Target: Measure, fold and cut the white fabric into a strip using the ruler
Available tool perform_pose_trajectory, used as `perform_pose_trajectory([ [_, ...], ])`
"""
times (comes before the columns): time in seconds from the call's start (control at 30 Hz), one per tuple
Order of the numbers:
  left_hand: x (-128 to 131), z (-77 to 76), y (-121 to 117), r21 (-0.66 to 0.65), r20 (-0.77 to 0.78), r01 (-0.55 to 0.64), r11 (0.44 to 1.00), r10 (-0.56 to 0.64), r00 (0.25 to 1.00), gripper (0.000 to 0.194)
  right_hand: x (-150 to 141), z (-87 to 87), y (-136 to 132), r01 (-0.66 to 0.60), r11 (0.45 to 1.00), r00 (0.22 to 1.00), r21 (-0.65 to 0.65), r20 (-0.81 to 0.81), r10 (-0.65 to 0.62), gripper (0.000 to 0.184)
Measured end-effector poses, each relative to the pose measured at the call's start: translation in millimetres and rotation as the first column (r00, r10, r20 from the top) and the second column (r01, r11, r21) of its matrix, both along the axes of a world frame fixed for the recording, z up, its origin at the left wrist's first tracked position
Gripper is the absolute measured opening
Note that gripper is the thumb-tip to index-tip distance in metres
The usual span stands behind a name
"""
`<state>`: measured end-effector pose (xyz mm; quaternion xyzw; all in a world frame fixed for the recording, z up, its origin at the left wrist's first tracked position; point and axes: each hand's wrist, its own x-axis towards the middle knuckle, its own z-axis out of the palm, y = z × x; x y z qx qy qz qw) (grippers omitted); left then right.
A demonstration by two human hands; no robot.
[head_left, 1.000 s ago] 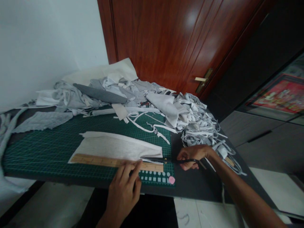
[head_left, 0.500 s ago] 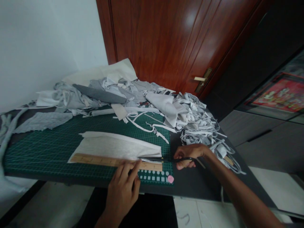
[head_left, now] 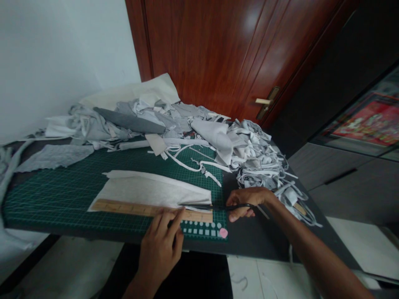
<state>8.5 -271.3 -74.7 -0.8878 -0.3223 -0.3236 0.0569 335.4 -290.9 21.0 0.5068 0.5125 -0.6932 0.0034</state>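
Note:
A pale piece of fabric (head_left: 149, 189) lies on the green cutting mat (head_left: 77, 182), with a wooden ruler (head_left: 124, 207) along its near edge. My left hand (head_left: 162, 245) presses the ruler down, its fingers stretched out over the wood. To the right, my right hand (head_left: 241, 203) is wrapped round the handles of black scissors (head_left: 220, 207). Their blades point left, at the right part of the fabric just above the ruler. A narrow edge of fabric shows between blades and ruler.
Grey and white fabric scraps (head_left: 124, 120) are heaped along the back of the dark table (head_left: 258, 232), with more scraps (head_left: 262, 162) at the right. Thin fabric strips (head_left: 187, 164) lie on the mat. A pink round piece (head_left: 223, 233) sits at its near right corner. Behind stands a wooden door (head_left: 199, 50).
My right hand and the scissors have shifted slightly left, the blades reaching a little farther along the ruler. My left hand stays on the ruler.

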Motion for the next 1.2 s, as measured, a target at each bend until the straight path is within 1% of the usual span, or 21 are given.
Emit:
perform_pose_trajectory([
  [0.2,0.8,1.5,-0.8,-0.008,0.021,-0.005,1.0,0.005,1.0,0.047,-0.3,0.9,-0.8,-0.037,0.998,0.999,0.055,0.042,0.035,0.055],
  [0.37,1.0,2.1,-1.7,-0.037,0.043,-0.005,0.999,0.007,0.999,0.046,-0.2,1.1,-0.3,-0.053,0.996,0.997,0.067,0.054,0.05,0.053],
  [0.63,0.7,5.4,-2.5,-0.068,0.062,0.025,0.997,-0.021,0.998,0.044,4.8,-2.0,-1.0,-0.089,0.99,0.988,0.108,0.135,0.074,0.052],
  [0.87,-0.4,7.5,-3.4,-0.099,0.032,0.056,0.993,-0.053,0.998,0.056,4.8,-5.4,-2.1,-0.081,0.986,0.981,0.148,0.187,0.052,0.048],
  [1.1,-0.5,6.2,-4.2,-0.105,0.001,0.069,0.992,-0.069,0.998,0.059,5.0,-7.1,-6.7,-0.082,0.974,0.982,0.213,0.185,0.042,0.045],
  [1.2,0.7,5.7,-4.5,-0.126,-0.016,0.066,0.99,-0.068,0.998,0.061,5.4,-7.7,-9.0,-0.088,0.961,0.98,0.262,0.194,0.037,0.046],
])
